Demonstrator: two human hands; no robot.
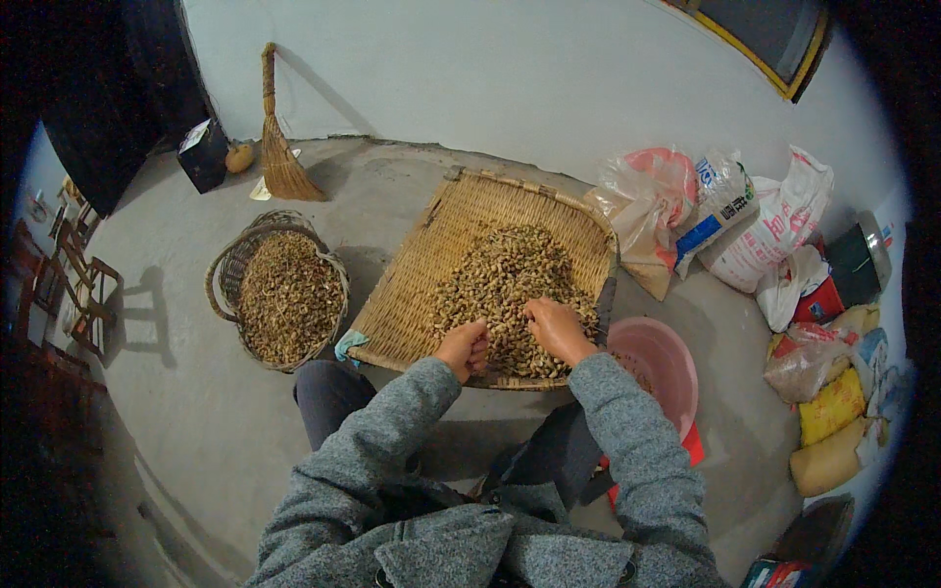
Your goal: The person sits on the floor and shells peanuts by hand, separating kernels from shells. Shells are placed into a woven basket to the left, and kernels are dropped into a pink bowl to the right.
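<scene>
A woven bamboo winnowing tray (401,294) lies before me, bearing a heap of what look like unshelled peanuts (507,268). Above the tray's near edge is my left hand (464,350), fingers curled; whether something is between them cannot be told. My right hand (557,327) is over the right part of the heap, its fingertips bent down at the nuts, and their grip is unclear. To the left stands a round wicker basket (229,275) with a handle, filled with similar small nuts or pods. A pink plastic basin (680,367), partly hidden by my right sleeve, holds a few small pieces.
A straw broom (283,162) leans on the wall near a black box (202,158). Plastic sacks (764,235) and a dark green bucket (853,264) stand at the right, with more bags (831,404) below. Wooden chairs (92,301) are at the far left.
</scene>
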